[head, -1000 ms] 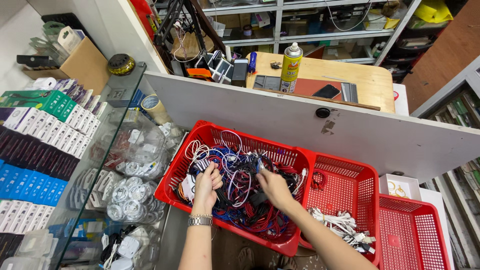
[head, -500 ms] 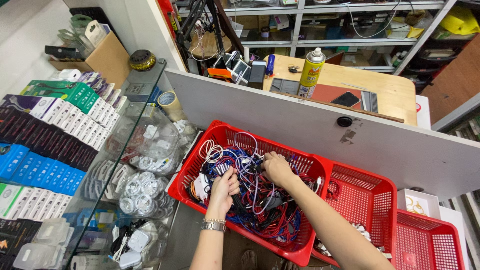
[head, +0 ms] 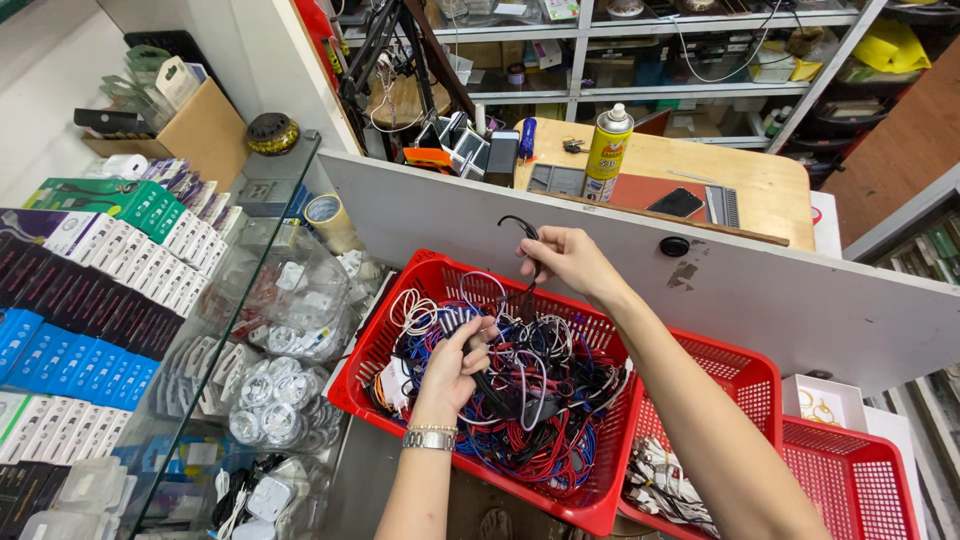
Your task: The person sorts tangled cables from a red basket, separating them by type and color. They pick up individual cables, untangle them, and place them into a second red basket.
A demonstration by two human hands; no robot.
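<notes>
2 hands over red basket (head: pixel 400 345) of tangled cables (head: pixel 530 400), frame centre. Right hand (head: pixel 565 258) raised at 12 o'clock of the tangle, fingers pinched shut on black cable (head: pixel 522 232), cable looping above the thumb and dropping taut into the pile. Left hand (head: pixel 455 360) lower, at 8 o'clock of right hand, fingers curled closed around a bunch of the same dark cables inside the basket; metal wristwatch (head: pixel 430 438) on that wrist. Hands apart, black cable stretched between them. Tangle mixed red, blue, white, black, filling most of the basket. 2nd red basket (head: pixel 745 385) touching the 1st at 3 o'clock, white cables (head: pixel 665 485) in its bottom. 3rd red basket (head: pixel 855 490) further at 4 o'clock. White partition board (head: pixel 780 300) just behind baskets at 12 o'clock, black knob (head: pixel 674 246) on it. Wooden table (head: pixel 760 185) beyond the board, yellow spray can (head: pixel 607 152) upright on it, dark phone (head: pixel 676 203) lying flat near the can at 4 o'clock. Glass display case (head: pixel 230 300) at 9 o'clock of the 1st basket, bagged white accessories inside, tape roll (head: pixel 322 210) on top. Rows of boxed goods (head: pixel 90 300) in blue, black, white, green far at 9 o'clock. Cardboard box (head: pixel 205 130) at 10 o'clock.
</notes>
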